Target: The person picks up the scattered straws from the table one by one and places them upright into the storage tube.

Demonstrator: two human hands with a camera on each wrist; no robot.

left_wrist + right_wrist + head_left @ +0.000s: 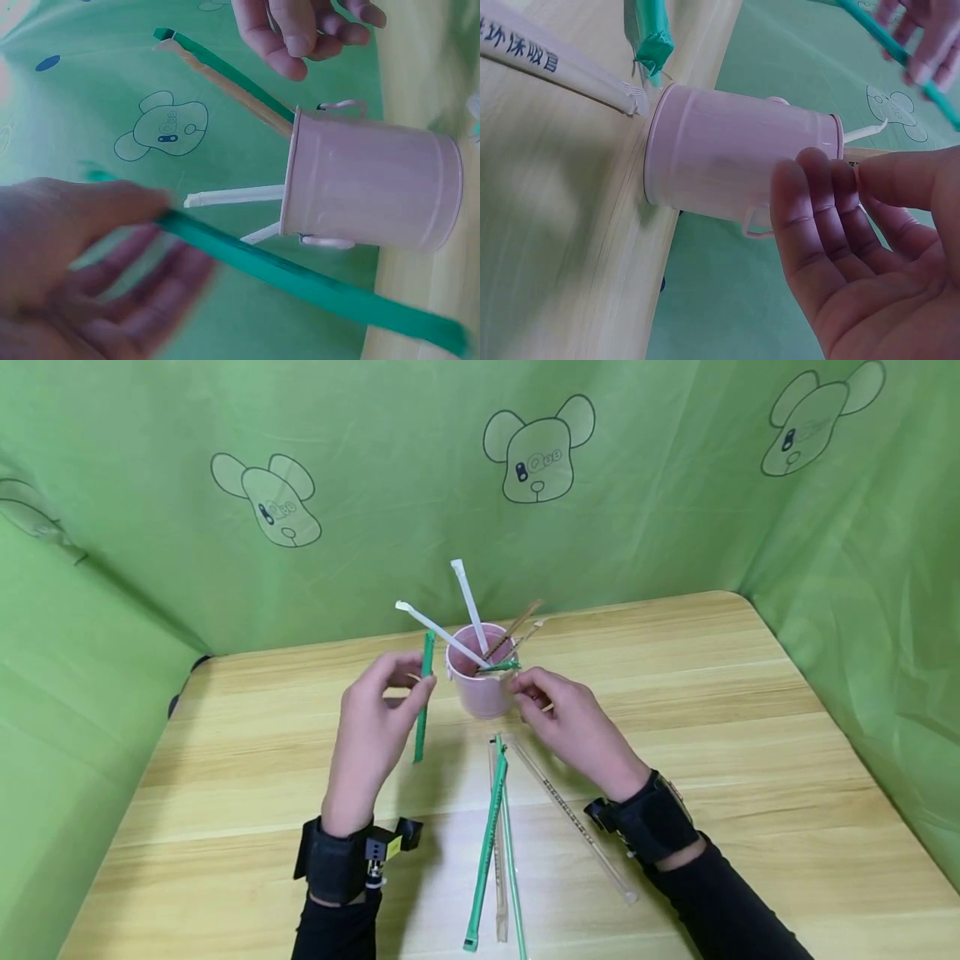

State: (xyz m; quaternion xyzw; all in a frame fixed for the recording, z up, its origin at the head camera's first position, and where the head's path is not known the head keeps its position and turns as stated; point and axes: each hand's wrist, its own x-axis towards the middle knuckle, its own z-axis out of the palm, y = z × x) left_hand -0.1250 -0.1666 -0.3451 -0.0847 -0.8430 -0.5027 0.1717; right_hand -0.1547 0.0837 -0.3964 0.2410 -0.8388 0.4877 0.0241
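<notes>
Between thumb and fingers, my left hand pinches a green-wrapped straw, which stands nearly upright left of the pail in the head view. The pink pail is upright on the table. Two white-wrapped straws, brownish-wrapped straws and a green-wrapped one lean out over its rim. My right hand is at the pail's right side, fingers loosely bent and nothing held in them. The right wrist view shows its fingertips overlapping the pail's wall.
Nearer me on the wooden table lie a green-wrapped straw, a brownish-wrapped straw and a thin green straw, close together. Another brownish-wrapped straw slants away to the right. Green cloth hangs behind and at both sides.
</notes>
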